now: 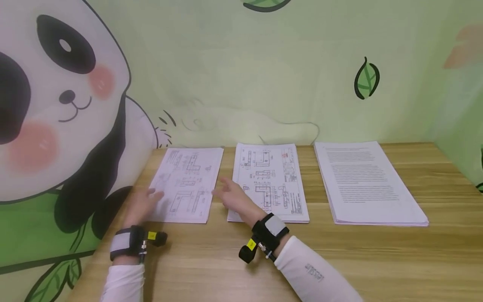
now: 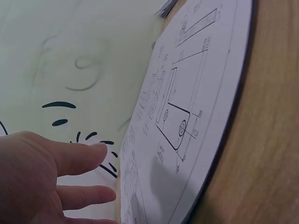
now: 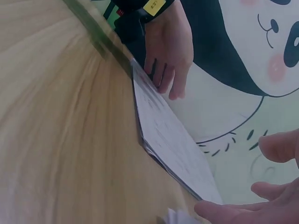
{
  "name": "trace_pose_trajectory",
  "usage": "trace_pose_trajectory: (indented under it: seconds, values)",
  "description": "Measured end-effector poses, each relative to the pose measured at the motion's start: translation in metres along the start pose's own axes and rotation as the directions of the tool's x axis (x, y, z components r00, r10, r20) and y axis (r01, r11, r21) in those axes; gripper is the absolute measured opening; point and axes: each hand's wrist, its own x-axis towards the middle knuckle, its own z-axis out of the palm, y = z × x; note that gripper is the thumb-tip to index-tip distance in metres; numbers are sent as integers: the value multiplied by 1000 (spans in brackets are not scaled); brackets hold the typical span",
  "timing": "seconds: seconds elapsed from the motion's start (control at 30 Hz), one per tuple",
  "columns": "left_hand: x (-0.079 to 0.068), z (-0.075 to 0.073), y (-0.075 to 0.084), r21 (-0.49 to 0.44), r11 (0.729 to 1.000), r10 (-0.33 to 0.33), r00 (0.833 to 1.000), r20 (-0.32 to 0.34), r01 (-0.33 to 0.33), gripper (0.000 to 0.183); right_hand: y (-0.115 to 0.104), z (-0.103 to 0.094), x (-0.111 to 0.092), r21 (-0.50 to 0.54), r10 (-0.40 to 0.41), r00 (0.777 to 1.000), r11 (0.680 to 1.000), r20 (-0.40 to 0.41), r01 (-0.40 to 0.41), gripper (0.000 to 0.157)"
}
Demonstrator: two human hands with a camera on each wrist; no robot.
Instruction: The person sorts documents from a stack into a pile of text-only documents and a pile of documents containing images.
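A stack of sheets printed with technical drawings point(image 1: 188, 184) lies at the left of the table. By its lower left edge is my left hand point(image 1: 141, 205), fingers loosely extended and holding nothing; the left wrist view shows its thumb and fingers point(image 2: 86, 196) pointing at the paper. My right hand point(image 1: 239, 199) reaches over the left side of a second drawing stack point(image 1: 281, 184), its fingertips near the first stack's right edge. In the right wrist view this hand point(image 3: 266, 196) has spread fingers with nothing between them. Whether either hand touches paper, I cannot tell.
A third stack, printed with lines of text point(image 1: 362, 180), lies to the right. The wooden table point(image 1: 211, 260) meets a pale green wall covering point(image 1: 234, 63) behind the stacks. A large panda picture point(image 1: 75, 105) fills the left side. Both wrists wear black straps with small cameras.
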Motion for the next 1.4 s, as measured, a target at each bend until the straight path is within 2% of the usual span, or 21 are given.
trace_pose_trajectory:
  seconds: [0.1, 0.23, 0.33, 0.47, 0.57, 0.67, 1.0, 1.17, 1.27, 1.4]
  values:
    - [2, 2, -6, 17, 1000, -12, 1000, 27, 11, 78, 7, 9, 6, 61, 13, 1000, 998, 21, -14, 61]
    - [3, 3, -7, 30, 999, -18, 999, 29, 17, 79, 9, 14, 9, 176, 35, 998, 983, 43, -42, 60]
    - [3, 3, -6, 48, 999, -13, 1000, 26, 11, 78, 10, 16, 12, 293, 59, 996, 953, 60, -74, 61]
    - [3, 5, -4, 67, 998, -20, 999, 27, 18, 77, 12, 16, 17, 428, 92, 993, 896, 79, -117, 61]
    - [2, 6, -3, 70, 997, -25, 999, 21, 23, 76, 14, 16, 21, 494, 119, 990, 858, 74, -141, 61]
    - [1, 6, -2, 66, 997, -28, 1000, 12, 27, 74, 16, 17, 24, 513, 145, 988, 845, 58, -154, 62]
    - [1, 8, 5, 56, 998, -19, 999, -29, 21, 72, 14, 24, 26, 404, 101, 994, 909, 39, -108, 49]
    - [0, 14, 10, 8, 1000, -17, 999, -42, 17, 66, 15, 21, 28, 337, 133, 990, 935, -39, -112, 43]
    - [-1, 16, 13, -3, 1000, -10, 999, -42, 10, 65, 15, 18, 27, 293, 140, 985, 950, -97, -106, 44]
    - [1, 19, 15, -5, 1000, -7, 999, -48, 7, 64, 14, 13, 25, 251, 139, 981, 963, -132, -102, 49]
